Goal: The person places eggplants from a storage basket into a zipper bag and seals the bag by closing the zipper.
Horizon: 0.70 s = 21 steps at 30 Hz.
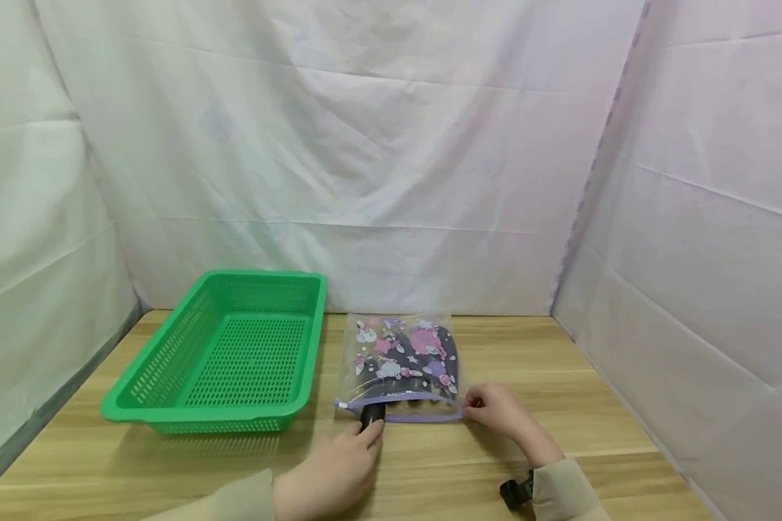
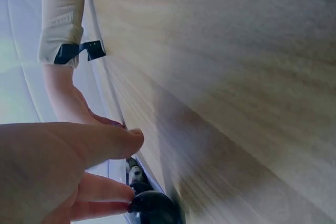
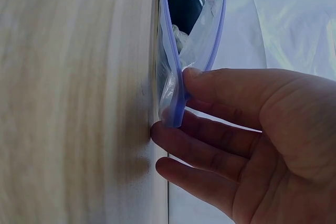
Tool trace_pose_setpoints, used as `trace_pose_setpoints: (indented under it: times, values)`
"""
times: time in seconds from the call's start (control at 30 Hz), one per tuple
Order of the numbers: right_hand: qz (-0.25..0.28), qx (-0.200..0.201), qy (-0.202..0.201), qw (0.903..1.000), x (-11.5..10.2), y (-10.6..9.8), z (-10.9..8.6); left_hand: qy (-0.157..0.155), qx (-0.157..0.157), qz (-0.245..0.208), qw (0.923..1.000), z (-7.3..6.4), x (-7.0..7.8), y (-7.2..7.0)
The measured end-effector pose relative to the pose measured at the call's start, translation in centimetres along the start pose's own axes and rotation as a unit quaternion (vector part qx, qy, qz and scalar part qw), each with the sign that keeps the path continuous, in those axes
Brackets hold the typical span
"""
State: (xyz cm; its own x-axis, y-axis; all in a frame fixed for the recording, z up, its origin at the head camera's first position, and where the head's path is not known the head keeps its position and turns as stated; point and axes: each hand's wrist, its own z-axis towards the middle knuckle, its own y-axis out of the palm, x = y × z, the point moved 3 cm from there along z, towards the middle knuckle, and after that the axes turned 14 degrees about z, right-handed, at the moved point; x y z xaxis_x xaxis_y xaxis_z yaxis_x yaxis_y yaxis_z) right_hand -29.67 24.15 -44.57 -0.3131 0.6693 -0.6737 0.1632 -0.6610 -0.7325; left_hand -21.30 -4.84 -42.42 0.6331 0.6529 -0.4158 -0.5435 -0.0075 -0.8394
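A clear zip bag [image 1: 404, 354] with a purple zip edge and cartoon print lies on the table, holding several long dark things. Its mouth gapes toward me. A glossy black rounded thing [image 1: 373, 414] pokes out of the mouth's left part; its kind is unclear. My left hand [image 1: 335, 463] has its fingers against the near end of that thing. In the left wrist view the fingers [image 2: 105, 195] are fairly straight and the thumb stands apart from it. My right hand [image 1: 498, 412] pinches the bag's right corner, with the purple edge [image 3: 176, 111] between thumb and fingers.
A green plastic basket [image 1: 316, 347] with slotted sides stands on the left of the wooden table [image 1: 547, 362]. White cloth [image 1: 391, 145] hangs behind the table and along both sides. A black wrist camera [image 1: 515, 492] sits at the right sleeve.
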Motion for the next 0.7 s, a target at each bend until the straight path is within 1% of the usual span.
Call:
trace_pose_setpoints:
  times: [0.2,0.37,0.47,0.57,0.7]
  values:
    - [-0.002,-0.001,-0.001,1.0000,0.2,0.2,-0.1,-0.008,0.000,0.019,0.9998,0.2,0.2,0.2]
    - [0.003,-0.003,-0.001,1.0000,0.3,0.3,-0.1,-0.015,0.000,0.020,0.9997,0.6,-0.1,0.9]
    - [0.006,-0.002,-0.001,1.0000,0.2,0.3,-0.1,-0.022,-0.010,0.018,0.9996,0.8,-0.3,1.3]
    - [0.006,-0.002,-0.003,1.0000,0.1,0.2,-0.1,-0.027,-0.036,0.011,0.9989,1.1,-0.4,1.7]
    - [0.006,-0.001,-0.003,1.0000,0.0,0.0,0.0,-0.034,-0.096,-0.011,0.9948,1.5,-0.4,2.0]
